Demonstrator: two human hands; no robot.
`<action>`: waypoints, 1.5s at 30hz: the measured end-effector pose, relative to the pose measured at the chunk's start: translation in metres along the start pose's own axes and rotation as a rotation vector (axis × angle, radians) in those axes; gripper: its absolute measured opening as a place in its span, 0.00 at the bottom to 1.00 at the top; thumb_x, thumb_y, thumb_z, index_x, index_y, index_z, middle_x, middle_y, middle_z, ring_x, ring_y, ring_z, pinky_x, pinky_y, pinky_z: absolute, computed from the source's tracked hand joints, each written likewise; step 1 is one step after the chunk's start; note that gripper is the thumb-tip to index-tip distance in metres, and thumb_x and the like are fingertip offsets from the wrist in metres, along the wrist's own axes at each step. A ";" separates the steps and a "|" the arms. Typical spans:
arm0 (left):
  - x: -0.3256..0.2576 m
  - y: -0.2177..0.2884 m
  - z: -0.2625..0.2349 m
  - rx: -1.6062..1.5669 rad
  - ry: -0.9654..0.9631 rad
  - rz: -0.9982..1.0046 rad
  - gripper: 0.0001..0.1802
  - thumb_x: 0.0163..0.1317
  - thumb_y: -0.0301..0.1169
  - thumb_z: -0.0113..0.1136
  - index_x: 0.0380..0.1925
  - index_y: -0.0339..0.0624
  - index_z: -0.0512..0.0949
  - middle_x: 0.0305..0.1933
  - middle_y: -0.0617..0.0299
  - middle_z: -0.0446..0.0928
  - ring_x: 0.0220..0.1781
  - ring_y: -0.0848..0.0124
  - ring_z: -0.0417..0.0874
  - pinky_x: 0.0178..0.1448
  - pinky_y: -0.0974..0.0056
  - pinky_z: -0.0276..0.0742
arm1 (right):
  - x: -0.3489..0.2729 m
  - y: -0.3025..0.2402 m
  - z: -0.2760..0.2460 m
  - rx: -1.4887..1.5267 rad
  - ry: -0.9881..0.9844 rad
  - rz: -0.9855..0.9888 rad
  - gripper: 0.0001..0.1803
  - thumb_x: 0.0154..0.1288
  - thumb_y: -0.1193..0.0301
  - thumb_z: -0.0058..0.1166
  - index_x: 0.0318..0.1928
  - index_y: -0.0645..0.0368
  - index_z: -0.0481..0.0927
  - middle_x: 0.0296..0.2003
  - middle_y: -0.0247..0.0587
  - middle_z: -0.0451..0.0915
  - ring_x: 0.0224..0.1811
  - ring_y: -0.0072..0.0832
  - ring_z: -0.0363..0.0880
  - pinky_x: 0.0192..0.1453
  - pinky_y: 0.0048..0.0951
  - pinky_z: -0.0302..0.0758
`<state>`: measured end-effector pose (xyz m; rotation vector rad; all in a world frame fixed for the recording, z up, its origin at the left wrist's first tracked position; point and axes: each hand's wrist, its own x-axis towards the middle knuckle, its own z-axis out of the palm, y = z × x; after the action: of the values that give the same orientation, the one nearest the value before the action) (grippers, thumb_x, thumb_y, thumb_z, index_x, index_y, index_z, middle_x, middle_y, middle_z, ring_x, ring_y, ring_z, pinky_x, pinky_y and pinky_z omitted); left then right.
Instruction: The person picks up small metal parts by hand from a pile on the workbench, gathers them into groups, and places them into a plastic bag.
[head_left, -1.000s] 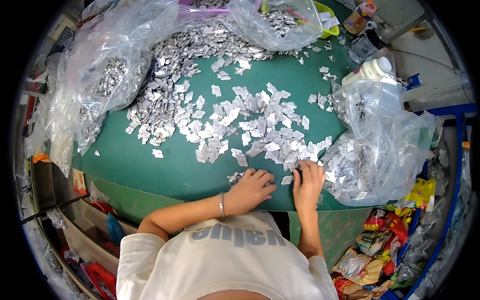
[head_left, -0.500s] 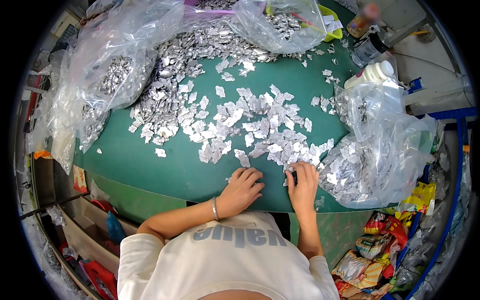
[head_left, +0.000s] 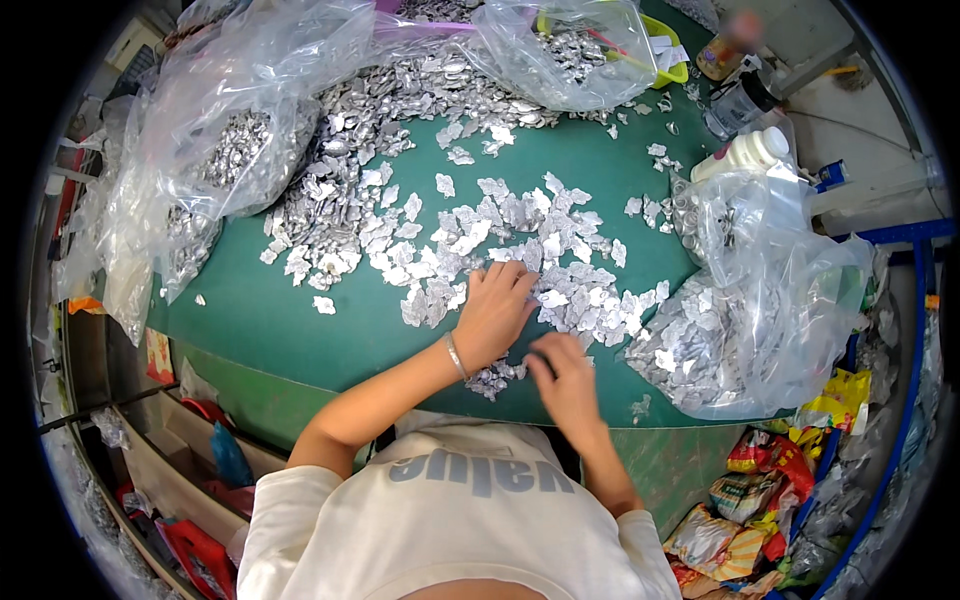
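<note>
The flat metal pieces [head_left: 590,298] overlap loosely, so a finger that presses too hard could, I judge, drag several along at once. The left wrist, wearing a bracelet [head_left: 456,356], is very near the small heap [head_left: 492,380], and a low sweep of the forearm could scatter it. That heap lies close to the near edge of the green table [head_left: 290,345], so a backward brush from either hand might tip some pieces to the floor. A wide push toward 3 o'clock could nudge the plastic bag [head_left: 790,290] and mix its contents with the loose ones.

The left hand [head_left: 496,312] reaches toward 12 o'clock with bent fingers at the metal pieces, which spread from about 10 round to 3 o'clock of it; whether its fingertips pinch one, I cannot tell. The right hand [head_left: 568,388] is curled, thumb near the fingers, just beyond the small heap's 3 o'clock side; its inner side is hidden, so whether it holds anything is unclear. From it, the metal pieces lie nearest around 12 o'clock, and the small heap around 9.
</note>
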<state>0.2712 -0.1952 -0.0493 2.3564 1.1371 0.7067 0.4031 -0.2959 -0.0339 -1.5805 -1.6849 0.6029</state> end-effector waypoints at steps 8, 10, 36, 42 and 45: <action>0.008 -0.014 -0.003 -0.002 0.076 0.005 0.12 0.52 0.22 0.60 0.38 0.40 0.77 0.40 0.60 0.75 0.44 0.62 0.74 0.47 0.58 0.61 | 0.051 0.053 -0.041 -0.630 0.165 0.081 0.07 0.56 0.76 0.58 0.36 0.62 0.79 0.34 0.46 0.76 0.40 0.43 0.72 0.44 0.40 0.66; 0.006 -0.031 -0.010 -0.055 0.133 -0.035 0.11 0.51 0.21 0.59 0.37 0.40 0.77 0.38 0.61 0.75 0.43 0.63 0.74 0.47 0.58 0.61 | 0.052 0.057 -0.045 -0.614 0.149 0.065 0.05 0.55 0.76 0.58 0.33 0.62 0.79 0.32 0.44 0.76 0.39 0.42 0.72 0.43 0.39 0.65; 0.069 -0.042 0.016 0.159 0.169 0.019 0.16 0.51 0.26 0.61 0.42 0.43 0.76 0.42 0.61 0.71 0.48 0.63 0.70 0.50 0.56 0.59 | 0.145 0.060 -0.013 -0.466 0.185 -0.148 0.07 0.57 0.78 0.55 0.38 0.61 0.81 0.34 0.42 0.79 0.38 0.40 0.74 0.47 0.37 0.68; 0.063 -0.052 0.011 0.112 0.166 -0.006 0.13 0.50 0.26 0.61 0.39 0.43 0.78 0.44 0.62 0.71 0.49 0.64 0.70 0.50 0.56 0.59 | 0.125 0.070 -0.021 -0.429 0.188 -0.077 0.07 0.56 0.78 0.56 0.37 0.60 0.81 0.34 0.40 0.79 0.37 0.38 0.74 0.45 0.35 0.67; 0.068 -0.045 0.012 0.134 0.230 0.047 0.11 0.48 0.24 0.57 0.35 0.42 0.78 0.40 0.63 0.71 0.45 0.65 0.69 0.48 0.56 0.59 | 0.125 0.068 -0.015 -0.398 0.253 -0.132 0.08 0.55 0.77 0.57 0.37 0.60 0.80 0.36 0.38 0.79 0.40 0.37 0.73 0.46 0.36 0.66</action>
<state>0.2884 -0.1167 -0.0671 2.4690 1.2622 0.9664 0.4616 -0.1660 -0.0522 -1.7139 -1.7678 -0.0066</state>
